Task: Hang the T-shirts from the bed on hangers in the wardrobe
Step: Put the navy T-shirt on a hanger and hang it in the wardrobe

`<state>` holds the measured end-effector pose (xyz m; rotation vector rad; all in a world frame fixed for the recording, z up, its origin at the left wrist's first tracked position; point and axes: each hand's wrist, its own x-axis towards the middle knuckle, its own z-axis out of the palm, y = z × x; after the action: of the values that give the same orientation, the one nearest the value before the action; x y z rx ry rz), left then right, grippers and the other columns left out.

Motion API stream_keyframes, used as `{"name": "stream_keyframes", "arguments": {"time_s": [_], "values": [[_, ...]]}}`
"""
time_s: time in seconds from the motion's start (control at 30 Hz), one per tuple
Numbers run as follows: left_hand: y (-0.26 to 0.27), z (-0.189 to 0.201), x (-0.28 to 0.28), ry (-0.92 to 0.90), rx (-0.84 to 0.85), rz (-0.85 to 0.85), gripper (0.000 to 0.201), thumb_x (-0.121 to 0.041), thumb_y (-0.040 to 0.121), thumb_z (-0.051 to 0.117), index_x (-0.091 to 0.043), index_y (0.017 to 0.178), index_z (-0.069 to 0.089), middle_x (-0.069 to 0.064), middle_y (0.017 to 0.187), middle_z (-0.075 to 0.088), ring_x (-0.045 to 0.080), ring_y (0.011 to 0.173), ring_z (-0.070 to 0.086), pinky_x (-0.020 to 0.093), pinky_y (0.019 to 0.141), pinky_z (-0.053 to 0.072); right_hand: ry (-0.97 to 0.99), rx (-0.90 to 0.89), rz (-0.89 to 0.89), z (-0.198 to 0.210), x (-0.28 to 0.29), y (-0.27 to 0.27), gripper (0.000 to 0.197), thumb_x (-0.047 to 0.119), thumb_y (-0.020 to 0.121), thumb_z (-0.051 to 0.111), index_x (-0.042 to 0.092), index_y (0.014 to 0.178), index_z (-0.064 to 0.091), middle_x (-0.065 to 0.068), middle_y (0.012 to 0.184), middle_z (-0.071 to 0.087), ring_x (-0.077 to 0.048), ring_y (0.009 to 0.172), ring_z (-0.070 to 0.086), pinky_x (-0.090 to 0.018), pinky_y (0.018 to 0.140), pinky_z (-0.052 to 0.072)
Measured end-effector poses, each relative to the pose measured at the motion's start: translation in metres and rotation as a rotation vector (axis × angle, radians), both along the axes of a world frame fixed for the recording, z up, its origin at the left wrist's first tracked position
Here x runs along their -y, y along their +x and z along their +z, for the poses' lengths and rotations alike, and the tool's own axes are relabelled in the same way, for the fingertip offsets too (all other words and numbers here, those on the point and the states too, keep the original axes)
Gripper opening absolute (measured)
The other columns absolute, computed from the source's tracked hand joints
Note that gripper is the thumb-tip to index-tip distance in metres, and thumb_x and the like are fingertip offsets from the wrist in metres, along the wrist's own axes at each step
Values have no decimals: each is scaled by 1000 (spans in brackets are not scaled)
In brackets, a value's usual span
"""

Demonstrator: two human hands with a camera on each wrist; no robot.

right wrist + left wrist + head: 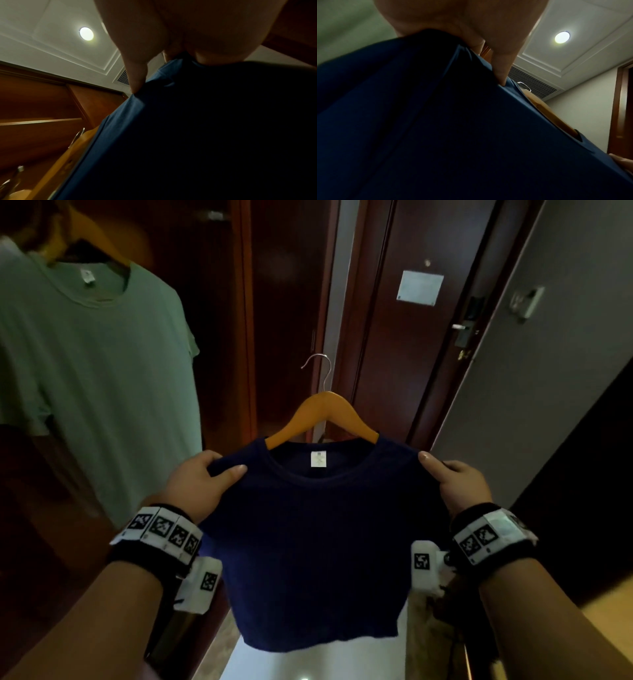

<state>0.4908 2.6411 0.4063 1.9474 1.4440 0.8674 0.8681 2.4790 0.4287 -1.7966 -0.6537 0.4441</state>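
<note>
Holding up a navy T-shirt (pixel 308 529) already threaded onto a wooden hanger (pixel 323 414), in front of the body, in the passage just right of the open wardrobe (pixel 219 302). Left hand (pixel 198 484) pinching the left shoulder between thumb and fingers; right hand (pixel 459 481) pinching the right shoulder the same way, thumb on top.

Probably squaring the garment on the hanger before hooking it up. Worth doing: keeping both shoulder seams level on the hanger's arms, centring the collar under the metal hook (pixel 318 368), then shifting one grip to the hook's neck before lifting toward the rail. Risking, otherwise, a shoulder slipping off as the hanger tilts.

Looking dark blue, thin and soft, draping straight with few creases; round collar with a small white label (pixel 318 458) inside the back of the neck; hem hanging free. Hanging already at the left inside the wardrobe: a pale green T-shirt (pixel 85 364) on its own wooden hanger.
</note>
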Motion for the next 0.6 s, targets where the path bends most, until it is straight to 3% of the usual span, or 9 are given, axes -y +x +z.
{"name": "stream_keyframes", "arguments": {"time_s": [0.07,0.17,0.3,0.43,0.6], "values": [[18,4,-44,6,41,-19,25,-54,88,73,-30,90,64,-7,84,69,16,78,67,41,73,56,10,35,-7,19,-33,16,43,51,81,81,10,94,75,-7,85,77,-24,81,75,-40,76,62],[38,14,-103,41,70,-23,29,-60,84,73,-33,89,64,-9,84,70,16,77,68,46,76,58,45,64,-12,37,-81,37,43,49,84,79,8,96,74,-7,89,76,-22,82,73,-33,71,57],[42,20,-160,60,63,11,34,-61,81,74,-30,87,64,-8,81,69,18,78,67,43,75,56,40,58,31,34,-144,46,46,51,84,78,8,100,74,-9,92,76,-25,86,72,-44,84,59],[35,24,-201,54,-12,103,27,-51,86,76,-27,89,64,-11,79,65,19,79,64,33,68,44,15,27,92,16,-220,50,49,57,80,79,11,96,75,-7,90,77,-26,87,73,-48,88,59],[8,19,-245,7,-58,263,37,-58,86,73,-25,101,69,-3,90,70,22,87,66,36,75,51,28,-11,288,9,-327,41,42,48,85,79,7,92,74,-11,87,76,-29,84,73,-41,77,57]]}}
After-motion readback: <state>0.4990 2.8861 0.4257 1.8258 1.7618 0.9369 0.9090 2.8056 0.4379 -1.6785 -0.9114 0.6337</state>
